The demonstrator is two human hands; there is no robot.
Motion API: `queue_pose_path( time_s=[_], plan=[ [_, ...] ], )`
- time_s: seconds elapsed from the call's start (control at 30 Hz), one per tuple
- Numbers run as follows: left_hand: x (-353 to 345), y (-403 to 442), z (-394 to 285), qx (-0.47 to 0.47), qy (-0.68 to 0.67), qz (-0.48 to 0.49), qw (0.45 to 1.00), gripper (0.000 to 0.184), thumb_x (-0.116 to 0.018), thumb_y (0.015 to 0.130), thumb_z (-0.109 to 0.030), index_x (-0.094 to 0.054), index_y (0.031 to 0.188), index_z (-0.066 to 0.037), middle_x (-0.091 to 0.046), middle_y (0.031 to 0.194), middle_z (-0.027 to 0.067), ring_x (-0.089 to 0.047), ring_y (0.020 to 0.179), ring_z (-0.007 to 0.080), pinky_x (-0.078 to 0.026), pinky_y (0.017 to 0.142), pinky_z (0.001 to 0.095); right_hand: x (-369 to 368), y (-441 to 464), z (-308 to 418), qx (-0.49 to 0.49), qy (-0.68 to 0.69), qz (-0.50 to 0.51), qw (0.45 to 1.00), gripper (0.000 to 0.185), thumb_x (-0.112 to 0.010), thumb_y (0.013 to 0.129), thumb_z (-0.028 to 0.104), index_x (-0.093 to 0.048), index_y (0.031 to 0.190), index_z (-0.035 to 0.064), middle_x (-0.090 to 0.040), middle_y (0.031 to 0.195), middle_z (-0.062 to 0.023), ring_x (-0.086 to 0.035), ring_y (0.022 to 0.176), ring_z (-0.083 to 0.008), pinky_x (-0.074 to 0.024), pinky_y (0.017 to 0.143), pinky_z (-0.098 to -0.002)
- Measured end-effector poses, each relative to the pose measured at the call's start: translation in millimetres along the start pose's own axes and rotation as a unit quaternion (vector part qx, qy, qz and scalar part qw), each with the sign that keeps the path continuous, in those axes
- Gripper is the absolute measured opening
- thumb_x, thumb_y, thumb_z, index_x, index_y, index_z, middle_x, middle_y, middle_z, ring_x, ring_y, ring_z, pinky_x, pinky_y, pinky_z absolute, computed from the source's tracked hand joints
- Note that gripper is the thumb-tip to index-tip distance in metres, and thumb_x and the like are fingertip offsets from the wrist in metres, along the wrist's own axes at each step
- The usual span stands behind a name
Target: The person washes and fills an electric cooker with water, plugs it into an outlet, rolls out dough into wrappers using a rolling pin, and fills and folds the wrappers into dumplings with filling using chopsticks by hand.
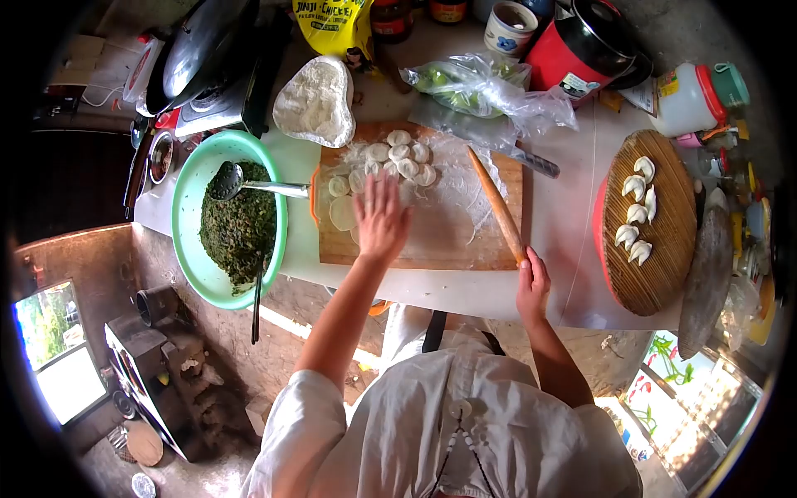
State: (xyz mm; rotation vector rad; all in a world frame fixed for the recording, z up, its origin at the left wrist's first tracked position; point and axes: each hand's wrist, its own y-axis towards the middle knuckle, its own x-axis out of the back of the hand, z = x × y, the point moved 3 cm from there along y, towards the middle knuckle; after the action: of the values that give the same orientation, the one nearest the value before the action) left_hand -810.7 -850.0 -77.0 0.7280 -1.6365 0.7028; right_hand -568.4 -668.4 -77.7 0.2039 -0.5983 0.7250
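My right hand (533, 286) is closed around the lower end of a wooden rolling pin (496, 203), which slants over the right side of a floured wooden cutting board (448, 236). Fingers stretched forward, my left hand (383, 217) is over the board's left half, palm down. Its fingertips reach the small round dough pieces (399, 153), which lie in a cluster toward the back. A flat, rolled-out dough wrapper (341, 213) lies just left of that hand. Whether anything is under the palm is hidden.
Left of the board stands a green basin (279, 236) of chopped green filling (237, 228) with a slotted spoon (226, 181). A bag of flour (314, 104), a cleaver (477, 133) and a plastic bag of greens (469, 83) lie behind. Folded dumplings (637, 213) sit on a round ridged tray (664, 274) at right.
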Motion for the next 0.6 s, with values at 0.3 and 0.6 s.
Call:
queue_pose_path(
  time_s=[0.3,0.6],
  plan=[
    [-24.5,8.2,-79.5,-0.083,-0.123,0.031,0.988,0.067,-0.041,0.087,-0.036,-0.019,0.137,0.003,-0.017,0.145,0.0172,-0.011,0.136,0.0301,-0.015,0.109,0.0430,16.5,-4.7,-13.4,0.002,-0.004,-0.039,0.999,0.029,-0.044,0.091,0.010,-0.052,0.115,-0.0041,-0.060,0.109,-0.0135,-0.058,0.091,-0.0198,-0.0463,0.079,-0.0299],
    [-11.2,19.6,-61.5,-0.123,-0.169,-0.051,0.977,0.043,-0.056,0.077,-0.013,-0.047,0.118,-0.005,-0.047,0.111,0.0114,-0.044,0.102,0.0302,-0.037,0.084,0.0419,19.4,-9.8,-18.8,-0.045,0.032,-0.057,0.997,0.028,-0.045,0.090,0.010,-0.054,0.113,-0.0021,-0.059,0.109,-0.0154,-0.058,0.098,-0.0265,-0.0455,0.083,-0.0333]
  ],
)
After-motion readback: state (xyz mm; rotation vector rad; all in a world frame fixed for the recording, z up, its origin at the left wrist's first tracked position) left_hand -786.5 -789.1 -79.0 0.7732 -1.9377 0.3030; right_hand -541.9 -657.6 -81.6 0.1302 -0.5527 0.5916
